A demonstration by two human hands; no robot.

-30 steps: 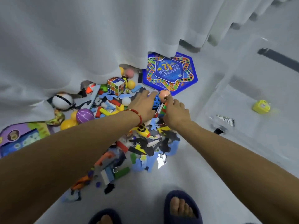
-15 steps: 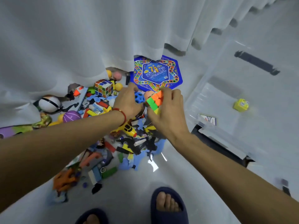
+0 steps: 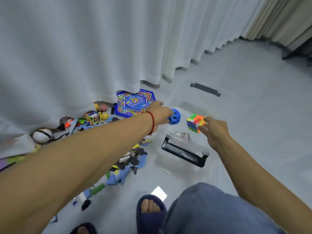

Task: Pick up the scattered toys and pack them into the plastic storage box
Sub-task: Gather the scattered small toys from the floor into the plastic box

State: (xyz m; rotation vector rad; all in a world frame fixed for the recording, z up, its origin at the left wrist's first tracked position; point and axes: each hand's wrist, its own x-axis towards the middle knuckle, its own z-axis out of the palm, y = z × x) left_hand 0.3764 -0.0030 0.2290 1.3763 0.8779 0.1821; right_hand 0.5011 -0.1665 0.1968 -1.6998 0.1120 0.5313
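head view: over the storage box [image 3: 184,150], blue ball [image 3: 174,116] is gripped by left hand [image 3: 159,114], colourful cube [image 3: 195,122] is pinched by right hand [image 3: 213,130]; dropped carelessly, either could be bounced out.

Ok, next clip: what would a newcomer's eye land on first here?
Probably the two outstretched hands above the clear plastic storage box: the left hand grips a blue holed ball, and a bright multicoloured cube sits at the fingertips of the right hand. Next, the heap of scattered toys on the floor at left, with a blue hexagonal game board by the white curtain.
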